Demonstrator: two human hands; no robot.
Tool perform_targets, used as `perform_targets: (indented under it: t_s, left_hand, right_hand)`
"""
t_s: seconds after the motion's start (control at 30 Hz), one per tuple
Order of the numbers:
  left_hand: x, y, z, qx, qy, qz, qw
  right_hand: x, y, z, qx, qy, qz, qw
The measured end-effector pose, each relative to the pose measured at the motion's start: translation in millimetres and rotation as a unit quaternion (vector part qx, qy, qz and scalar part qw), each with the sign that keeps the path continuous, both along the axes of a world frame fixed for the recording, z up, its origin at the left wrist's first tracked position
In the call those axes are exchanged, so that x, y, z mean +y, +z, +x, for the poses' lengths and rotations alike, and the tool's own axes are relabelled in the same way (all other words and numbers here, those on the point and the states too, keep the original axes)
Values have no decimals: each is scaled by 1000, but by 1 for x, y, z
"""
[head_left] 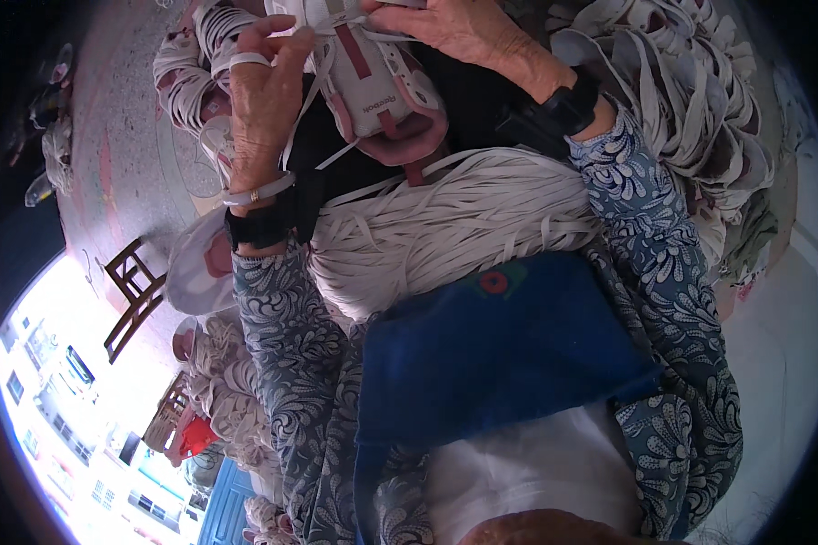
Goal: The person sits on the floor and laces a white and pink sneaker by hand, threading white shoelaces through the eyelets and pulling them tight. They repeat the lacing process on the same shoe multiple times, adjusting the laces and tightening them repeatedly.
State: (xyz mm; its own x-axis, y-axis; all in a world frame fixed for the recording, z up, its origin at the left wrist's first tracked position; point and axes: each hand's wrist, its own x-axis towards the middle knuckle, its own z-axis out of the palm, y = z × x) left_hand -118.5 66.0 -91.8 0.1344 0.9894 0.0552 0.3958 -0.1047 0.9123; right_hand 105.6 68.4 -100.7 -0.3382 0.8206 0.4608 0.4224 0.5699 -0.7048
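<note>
Between my two hands sits the white-and-pink leather shoe upper (pixel 377 86), its padded pink collar turned toward my lap. My left hand (pixel 264 100) is pinched shut on a flat white lace (pixel 323 64) that runs from my fingertips across to the front of the upper, with more lace trailing down past my wrist. My right hand (pixel 454 32) is closed over the far end of the upper, steadying it; its fingertips are cut off by the picture's edge, so I cannot tell exactly what they nip. I judge the lacing partly done: some lace already crosses the front, and a loose tail is left to thread. Just below my wrists a thick bundle of flat white laces (pixel 454 227) lies across my lap, above a blue cloth (pixel 509 354). Beyond my left hand more finished uppers (pixel 186 77) are piled.
</note>
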Motion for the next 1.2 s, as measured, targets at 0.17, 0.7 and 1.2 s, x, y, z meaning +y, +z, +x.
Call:
perform_targets:
  t_s: [0.17, 0.7, 1.2]
  left_hand:
    - [0, 6, 7, 88, -40, 37, 995]
    - [10, -4, 0, 114, -63, 34, 991]
    - [8, 17, 7, 207, -108, 53, 971]
  right_hand:
    - [-10, 8, -12, -12, -71, 36, 997]
    - [-12, -5, -20, -53, -99, 128, 985]
    - [13, 12, -1, -35, -24, -215, 976]
